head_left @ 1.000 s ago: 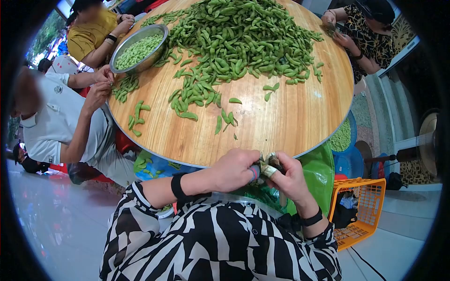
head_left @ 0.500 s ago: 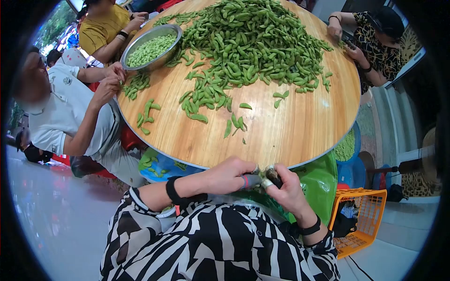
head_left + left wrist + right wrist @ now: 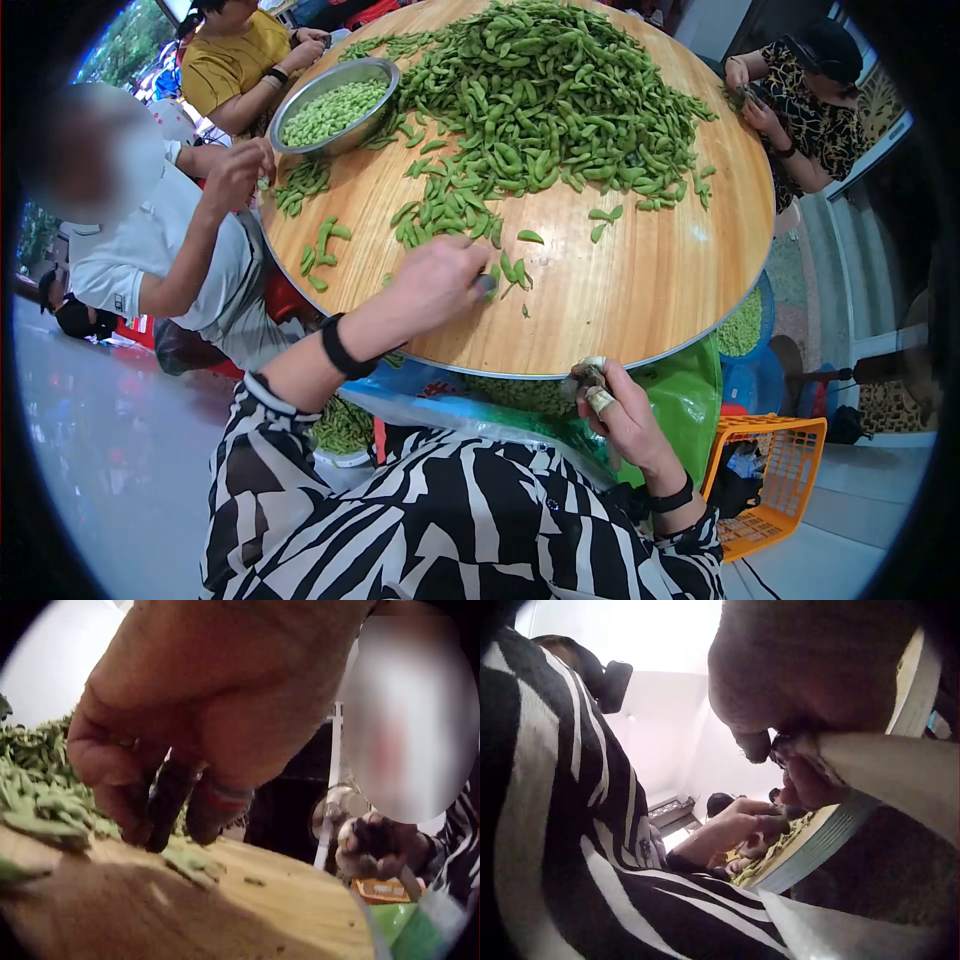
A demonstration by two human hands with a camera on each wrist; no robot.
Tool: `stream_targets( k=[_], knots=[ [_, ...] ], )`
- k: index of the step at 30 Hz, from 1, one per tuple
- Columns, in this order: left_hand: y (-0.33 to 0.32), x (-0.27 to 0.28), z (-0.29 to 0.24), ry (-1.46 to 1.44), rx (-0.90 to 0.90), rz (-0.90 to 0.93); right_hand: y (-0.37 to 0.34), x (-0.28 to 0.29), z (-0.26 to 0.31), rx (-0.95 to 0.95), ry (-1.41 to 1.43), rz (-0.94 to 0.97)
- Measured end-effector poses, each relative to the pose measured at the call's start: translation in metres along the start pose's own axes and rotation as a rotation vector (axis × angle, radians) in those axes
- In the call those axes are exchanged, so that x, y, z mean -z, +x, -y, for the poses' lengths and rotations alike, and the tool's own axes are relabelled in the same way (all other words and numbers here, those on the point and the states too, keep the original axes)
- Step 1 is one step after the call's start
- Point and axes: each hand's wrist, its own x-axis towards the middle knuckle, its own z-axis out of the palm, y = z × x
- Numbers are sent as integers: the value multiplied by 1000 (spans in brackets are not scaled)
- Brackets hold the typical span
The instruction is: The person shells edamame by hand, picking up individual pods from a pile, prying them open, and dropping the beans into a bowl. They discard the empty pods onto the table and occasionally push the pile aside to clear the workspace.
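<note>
My left hand (image 3: 435, 280) reaches over the round wooden table (image 3: 640, 290), fingers bent down by a few loose edamame pods (image 3: 520, 272). In the left wrist view, its wrapped thumb and dark-covered finger stand slightly apart, right above a pod (image 3: 187, 866). My right hand (image 3: 628, 415) stays at the table's near edge with curled fingers, pale and dark wraps on the digits. A long pale strip (image 3: 892, 769) runs out from its fingers in the right wrist view; I cannot tell its kind. A large heap of edamame pods (image 3: 560, 100) covers the table's far part.
A steel bowl (image 3: 368, 128) of shelled beans stands at the left. People sit working around the table. Below its near edge lie shelled beans (image 3: 520, 395) and a green bag (image 3: 695, 385). At the right are an orange crate (image 3: 800, 480) and a blue tub (image 3: 768, 310).
Both hands were together at the table's edge. My left hand has moved forward and left onto the table, beside the loose pods. My right hand has stayed near the edge.
</note>
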Motion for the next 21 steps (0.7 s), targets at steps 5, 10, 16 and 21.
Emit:
stream_targets(
  k=[5,10,16,21],
  knots=[
    [15,-26,-7,-49,21,-39,0,0,-6,-12,70,-25],
    [9,-17,-26,-498,87,7,7,-2,0,25,219,-62],
    [-4,-8,-75,-1327,360,189,15,-13,11,135,350,-55],
    [-8,-21,-81,-1452,372,182,13,-17,8,159,350,-69]
  ],
)
